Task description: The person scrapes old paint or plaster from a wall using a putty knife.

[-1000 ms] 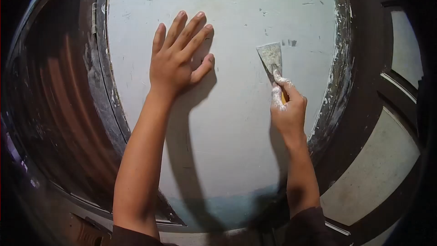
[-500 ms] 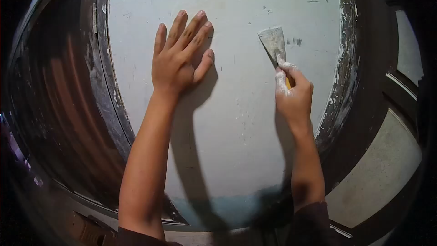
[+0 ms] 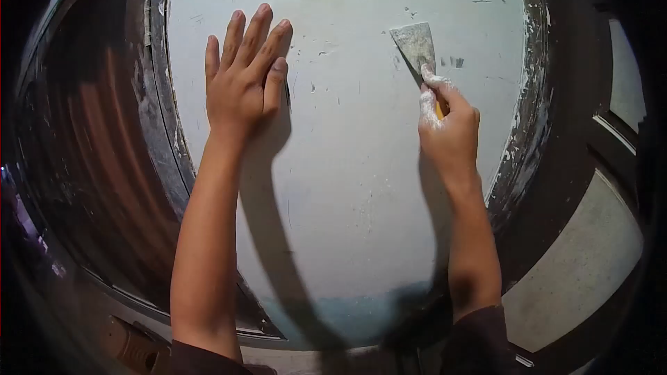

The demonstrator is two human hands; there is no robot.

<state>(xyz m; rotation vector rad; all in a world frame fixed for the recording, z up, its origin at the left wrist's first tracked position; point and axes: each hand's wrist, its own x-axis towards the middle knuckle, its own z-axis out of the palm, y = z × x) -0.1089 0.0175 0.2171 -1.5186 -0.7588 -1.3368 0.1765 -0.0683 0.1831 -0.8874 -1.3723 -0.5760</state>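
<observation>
A pale, scuffed panel (image 3: pixel 340 180) with small nicks and dark marks fills the middle of the view. Against its upper left part lies my left hand (image 3: pixel 243 90), open, fingers stretched upward and holding nothing. My right hand (image 3: pixel 448 125) grips a putty knife (image 3: pixel 417 45) by its yellow handle, most of which the fingers hide. The wide blade points up and is coated with whitish residue; its edge is at the panel's surface. White powder or paste covers my right thumb and forefinger.
Dark, chipped frames run along the panel's left side (image 3: pixel 156 97) and right side (image 3: pixel 521 118). Brownish curtain-like folds (image 3: pixel 128 146) show at left. Light panels in dark framing (image 3: pixel 573 264) stand at right. A brown object (image 3: pixel 135 347) sits at lower left.
My left hand has slid left and slightly up across the panel. My right hand, still holding the putty knife, has moved a little upward.
</observation>
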